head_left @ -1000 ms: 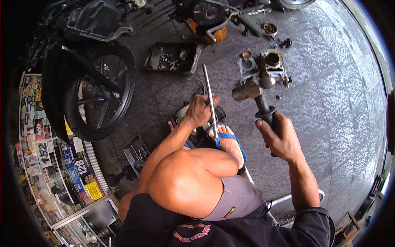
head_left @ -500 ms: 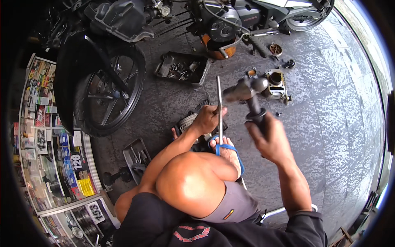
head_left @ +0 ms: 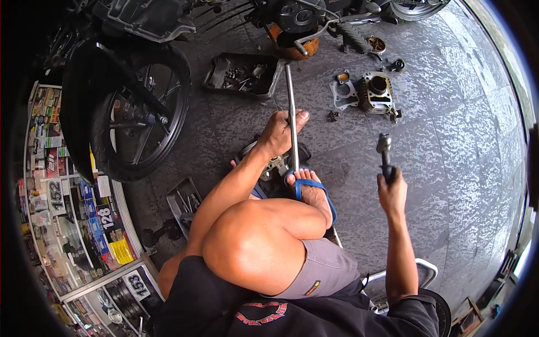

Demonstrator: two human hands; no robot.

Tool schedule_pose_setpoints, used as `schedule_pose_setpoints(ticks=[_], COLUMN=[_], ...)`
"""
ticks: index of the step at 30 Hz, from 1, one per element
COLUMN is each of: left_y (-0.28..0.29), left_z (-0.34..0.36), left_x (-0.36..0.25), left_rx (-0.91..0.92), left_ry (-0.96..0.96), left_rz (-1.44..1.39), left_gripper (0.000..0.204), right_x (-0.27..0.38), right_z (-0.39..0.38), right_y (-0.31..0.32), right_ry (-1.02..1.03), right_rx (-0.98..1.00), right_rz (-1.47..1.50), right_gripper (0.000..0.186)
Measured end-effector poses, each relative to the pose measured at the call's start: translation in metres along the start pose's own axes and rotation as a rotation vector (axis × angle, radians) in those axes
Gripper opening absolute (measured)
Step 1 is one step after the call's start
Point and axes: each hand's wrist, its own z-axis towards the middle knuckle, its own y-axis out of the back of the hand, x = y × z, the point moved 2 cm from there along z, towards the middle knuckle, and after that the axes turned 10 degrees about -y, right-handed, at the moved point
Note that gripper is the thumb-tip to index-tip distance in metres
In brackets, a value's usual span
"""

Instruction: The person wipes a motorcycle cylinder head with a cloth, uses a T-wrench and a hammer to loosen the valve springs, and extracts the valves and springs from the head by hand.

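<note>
In the middle, my left hand [head_left: 278, 136] is closed around a long, slightly bent metal bar [head_left: 293, 123]. The bar's lower end reaches down near my sandalled foot [head_left: 313, 194]. Just behind that hand a greasy metal engine part [head_left: 274, 168] rests on the floor, mostly hidden by my arm and leg. Out to the right, my right hand [head_left: 393, 194] grips a hammer [head_left: 385, 147] by its handle, its head pointing away from me. The hammer is well apart from the bar.
A black tray [head_left: 269, 84] of small bolts lies ahead, near an orange bowl [head_left: 295, 50] under a motorcycle [head_left: 303, 19]. An engine cylinder [head_left: 377, 92] and a gasket [head_left: 343, 96] lie ahead right. Leftward are a front wheel [head_left: 149, 115], a tool tray [head_left: 181, 208] and a display case [head_left: 67, 224].
My right hand has swung the hammer away from the bar, to the right. My left hand keeps its hold on the bar. The head view has shifted slightly.
</note>
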Motion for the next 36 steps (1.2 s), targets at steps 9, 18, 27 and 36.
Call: schedule_pose_setpoints(ticks=[9,18,27,36], left_y=[0.059,0.138,0.169,0.150], left_z=[-0.011,-0.069,-0.326,-0.454], left_x=[-0.021,-0.123,0.044,0.135], left_rx=[-0.294,0.028,-0.080,-0.648], left_ry=[-0.021,0.197,0.935,1.228], left_rz=[-0.415,0.711,0.948,0.980], left_gripper=[0.042,0.055,0.048,0.045], right_x=[-0.093,-0.071,-0.093,-0.264], right_z=[-0.037,-0.007,-0.012,-0.007], right_y=[-0.060,-0.068,-0.052,-0.075], right_ry=[-0.141,0.068,0.031,-0.335], right_rx=[-0.139,-0.079,-0.086,0.129], right_rz=[-0.279,-0.077,-0.065,-0.037], right_gripper=[0.055,0.057,0.059,0.061])
